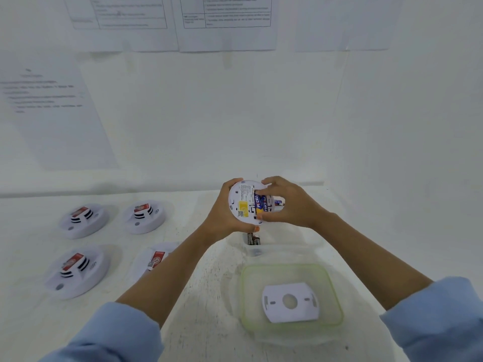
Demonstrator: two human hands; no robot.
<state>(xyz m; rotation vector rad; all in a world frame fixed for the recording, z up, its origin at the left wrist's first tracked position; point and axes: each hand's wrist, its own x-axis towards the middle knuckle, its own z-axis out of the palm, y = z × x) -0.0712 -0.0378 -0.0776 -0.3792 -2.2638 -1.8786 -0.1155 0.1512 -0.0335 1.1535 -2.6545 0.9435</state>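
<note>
At centre the left hand (224, 208) curls round the smoke detector (243, 205), the right hand (286, 202) pinches seemingly almost seated batteries (259, 202); the backplate (290, 302) waits lower right.

A plain white wall (235, 113) closes in behind and beside the white, faintly scuffed tabletop (203, 309). Printed white paper sheets (227, 22) hang on it, their text blurred. The light is bright and even.

White table (203, 296), nothing fancy: four smoke detectors (83, 220) over on the left, green-rimmed clear container (241, 296) right, batteries (253, 239) just past it.
</note>
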